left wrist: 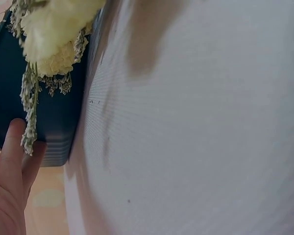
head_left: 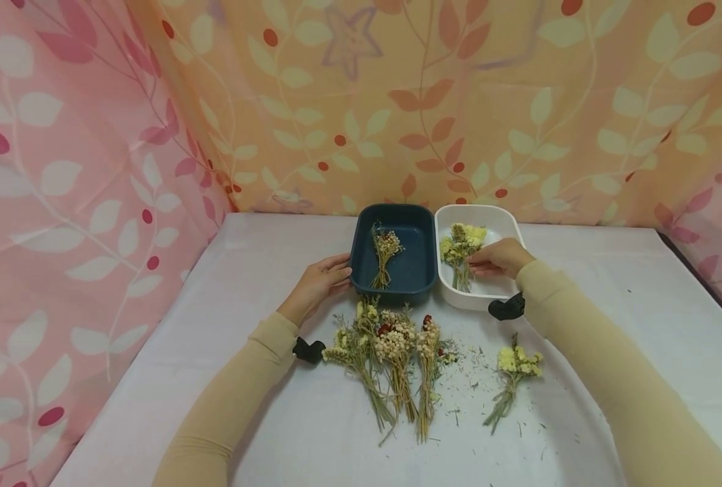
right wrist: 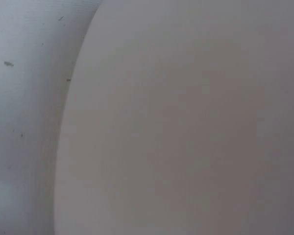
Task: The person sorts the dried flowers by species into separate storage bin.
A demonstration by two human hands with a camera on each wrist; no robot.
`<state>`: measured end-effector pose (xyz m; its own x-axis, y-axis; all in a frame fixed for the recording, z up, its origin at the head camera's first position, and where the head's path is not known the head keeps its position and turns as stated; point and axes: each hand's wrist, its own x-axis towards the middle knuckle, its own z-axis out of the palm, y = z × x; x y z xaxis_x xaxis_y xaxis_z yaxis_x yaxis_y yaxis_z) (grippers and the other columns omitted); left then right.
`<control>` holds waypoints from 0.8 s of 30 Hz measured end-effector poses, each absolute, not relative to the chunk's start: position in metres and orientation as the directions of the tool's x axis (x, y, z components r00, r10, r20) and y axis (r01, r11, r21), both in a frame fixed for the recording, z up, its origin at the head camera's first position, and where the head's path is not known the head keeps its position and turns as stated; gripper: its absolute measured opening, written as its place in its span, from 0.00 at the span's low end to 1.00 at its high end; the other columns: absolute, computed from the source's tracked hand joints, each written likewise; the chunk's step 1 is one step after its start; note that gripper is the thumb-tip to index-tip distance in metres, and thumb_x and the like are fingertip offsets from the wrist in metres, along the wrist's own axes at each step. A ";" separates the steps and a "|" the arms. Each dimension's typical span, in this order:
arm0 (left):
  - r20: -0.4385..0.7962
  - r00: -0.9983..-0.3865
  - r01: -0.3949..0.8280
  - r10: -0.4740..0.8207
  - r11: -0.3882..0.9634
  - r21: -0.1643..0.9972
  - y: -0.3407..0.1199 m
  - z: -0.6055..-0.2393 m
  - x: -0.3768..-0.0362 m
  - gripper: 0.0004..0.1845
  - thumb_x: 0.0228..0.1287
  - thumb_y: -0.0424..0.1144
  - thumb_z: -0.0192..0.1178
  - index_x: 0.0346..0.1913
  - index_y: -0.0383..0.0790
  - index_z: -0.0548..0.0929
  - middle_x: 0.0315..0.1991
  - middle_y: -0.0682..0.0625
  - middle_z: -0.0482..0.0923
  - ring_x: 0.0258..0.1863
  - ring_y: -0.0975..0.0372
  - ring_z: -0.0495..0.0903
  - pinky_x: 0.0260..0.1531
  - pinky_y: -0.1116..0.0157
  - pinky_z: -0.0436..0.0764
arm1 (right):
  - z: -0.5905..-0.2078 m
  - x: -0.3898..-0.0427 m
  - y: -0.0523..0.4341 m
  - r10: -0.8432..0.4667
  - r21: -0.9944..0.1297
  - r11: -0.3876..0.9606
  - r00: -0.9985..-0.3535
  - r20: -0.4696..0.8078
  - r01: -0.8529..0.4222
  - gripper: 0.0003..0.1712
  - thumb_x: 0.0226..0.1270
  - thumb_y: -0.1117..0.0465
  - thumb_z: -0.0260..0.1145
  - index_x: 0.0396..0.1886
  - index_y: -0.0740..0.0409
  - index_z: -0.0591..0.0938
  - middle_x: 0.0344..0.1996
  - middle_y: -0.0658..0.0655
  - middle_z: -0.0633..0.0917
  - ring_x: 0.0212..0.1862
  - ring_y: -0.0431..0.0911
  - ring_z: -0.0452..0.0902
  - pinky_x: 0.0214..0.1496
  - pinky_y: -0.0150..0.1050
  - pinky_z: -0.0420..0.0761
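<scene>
A dark blue tray (head_left: 391,296) and a white tray (head_left: 466,302) stand side by side at the back of the table. A small bunch of dried flowers (head_left: 385,253) lies in the blue one. My left hand (head_left: 335,275) rests with straight fingers (left wrist: 12,156) against the blue tray's (left wrist: 59,122) left wall. My right hand (head_left: 479,266) reaches into the white tray and holds the stems of a yellow flower bunch (head_left: 461,242) lying there. The right wrist view shows only the white tray's wall (right wrist: 186,122), up close.
Several dried flower bunches (head_left: 391,352) lie in a row in front of the trays, one of them (left wrist: 54,34) close to the left wrist camera. A yellow bunch (head_left: 515,365) lies apart to the right. Bits of stem litter the white tablecloth (head_left: 610,270). Floral curtains (head_left: 93,169) enclose the table.
</scene>
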<state>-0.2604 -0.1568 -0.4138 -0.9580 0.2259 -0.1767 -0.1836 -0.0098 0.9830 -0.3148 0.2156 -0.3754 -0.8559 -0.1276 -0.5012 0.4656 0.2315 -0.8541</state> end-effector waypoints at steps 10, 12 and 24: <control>-0.188 -0.955 -0.194 0.228 -0.005 0.981 -0.157 -0.412 -0.260 0.28 0.75 0.34 0.55 0.75 0.41 0.65 0.73 0.42 0.68 0.69 0.49 0.73 0.67 0.57 0.77 | -0.369 -0.307 0.223 -0.117 -0.862 0.320 -0.887 -0.447 0.392 0.18 0.68 0.66 0.68 0.54 0.72 0.81 0.23 0.51 0.90 0.29 0.41 0.89 0.43 0.34 0.89; -0.186 -0.955 -0.193 0.229 -0.009 0.981 -0.157 -0.413 -0.260 0.28 0.75 0.34 0.55 0.75 0.41 0.65 0.73 0.42 0.68 0.69 0.49 0.72 0.67 0.57 0.77 | -0.365 -0.303 0.227 -0.122 -0.866 0.332 -0.893 -0.433 0.374 0.21 0.68 0.66 0.67 0.56 0.74 0.79 0.24 0.51 0.90 0.30 0.41 0.89 0.44 0.35 0.89; -0.192 -0.957 -0.201 0.216 -0.019 0.979 -0.156 -0.414 -0.262 0.28 0.74 0.33 0.56 0.75 0.40 0.66 0.73 0.43 0.68 0.68 0.50 0.73 0.62 0.62 0.81 | -0.343 -0.252 0.235 -0.195 -0.915 0.279 -0.915 -0.352 0.292 0.31 0.72 0.60 0.65 0.67 0.77 0.70 0.32 0.46 0.91 0.38 0.36 0.89 0.52 0.34 0.87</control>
<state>-0.2623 -0.1560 -0.4137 -0.9574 0.2156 -0.1920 -0.2006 -0.0188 0.9795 -0.2522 0.2349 -0.3425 -0.9154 -0.1949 -0.3523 0.2925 0.2795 -0.9145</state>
